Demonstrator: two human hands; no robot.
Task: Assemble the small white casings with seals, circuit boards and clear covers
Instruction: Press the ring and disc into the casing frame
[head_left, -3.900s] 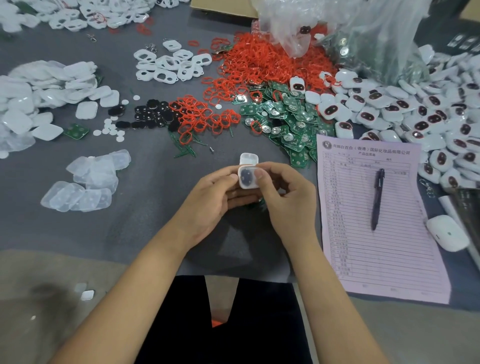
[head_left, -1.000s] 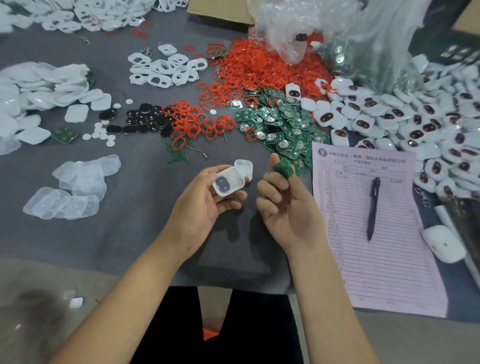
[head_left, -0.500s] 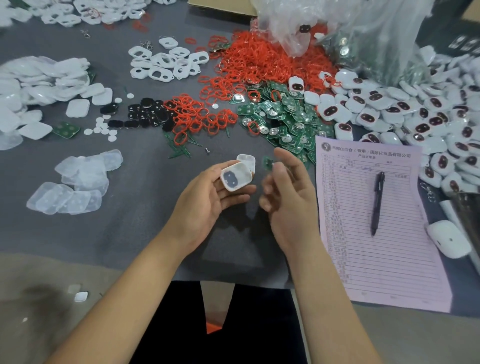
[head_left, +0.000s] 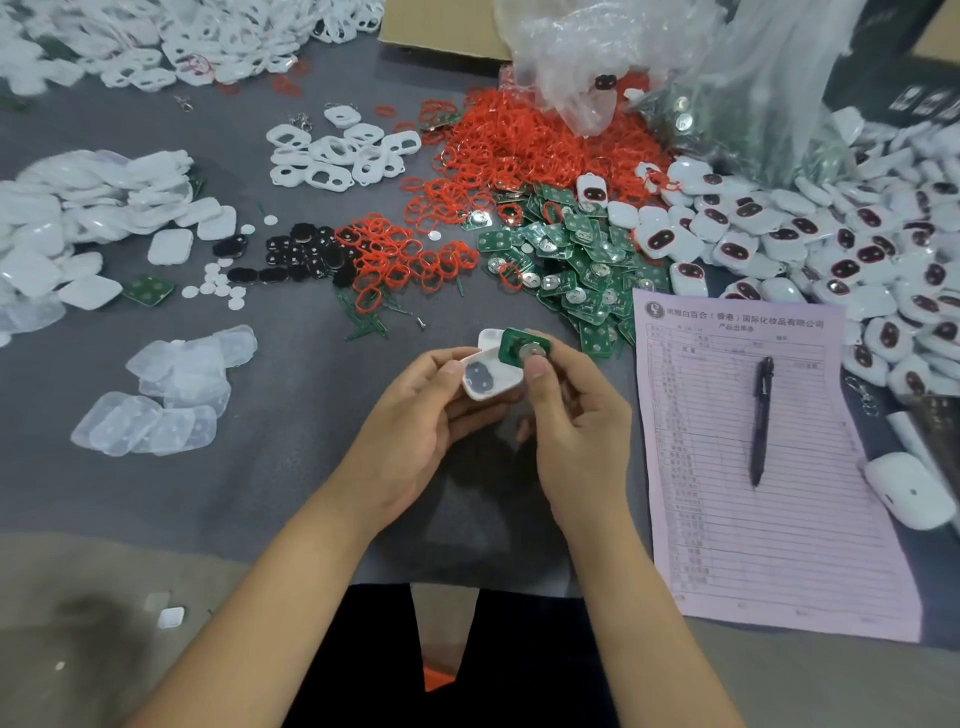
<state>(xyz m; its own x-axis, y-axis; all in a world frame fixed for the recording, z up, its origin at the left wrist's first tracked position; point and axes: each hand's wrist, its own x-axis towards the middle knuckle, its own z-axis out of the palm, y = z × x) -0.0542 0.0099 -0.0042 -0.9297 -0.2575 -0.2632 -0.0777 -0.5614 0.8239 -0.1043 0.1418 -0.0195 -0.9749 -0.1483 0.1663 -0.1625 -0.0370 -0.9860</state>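
Far left of the grey table: a heap of white casing shells, with a small stack of clear covers nearer the person. One stray green board lies beside the shells, next to a scatter of white round discs. Next over: black inserts, then a small clump of red seals. Behind those, white frames with cut-outs.

Centre: left hand grips an open white casing, hollow side up, dark insert visible inside. Right hand pinches a green circuit board between thumb and fingers, silver round cell facing up. Board sits tilted over the casing's upper right corner, touching or just above it; can't tell which. Hands close together, almost touching. A second white piece shows just behind the board; whether it's attached to the casing isn't clear.

Behind the hands: big pile of red seals and a spread of green boards. Crumpled clear plastic bag at the back.

Right: pink printed form with a dark pen lying on it. Beyond it, a large heap of finished white units with dark red windows. A white rounded device sits at the far right edge.
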